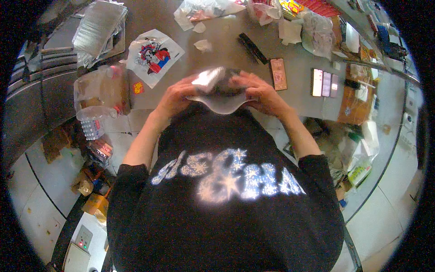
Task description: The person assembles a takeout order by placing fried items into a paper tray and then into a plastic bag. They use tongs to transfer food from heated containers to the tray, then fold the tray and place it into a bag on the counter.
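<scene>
My left hand (pixel 178 96) and my right hand (pixel 261 92) grip opposite sides of a glossy, flexible sheet (pixel 221 104) at the table's near edge. Its near side sags in a pale curve, and bright light glares off the left part. Blur and glare hide what is on its face. Beyond my left hand lies a white sheet (pixel 154 56) printed with a red, blue and black figure. A pink phone (pixel 278 74) with a lit screen is nearest my right hand, beside a long black object (pixel 253 48).
More phones with lit screens (pixel 317 82) lie to the right, near a brown wooden board or box (pixel 355 98). On the left are a cardboard box (pixel 102 85), a clear plastic bottle (pixel 97 113) and silvery packages (pixel 100 29). Plastic bags (pixel 210 8) line the table's far side.
</scene>
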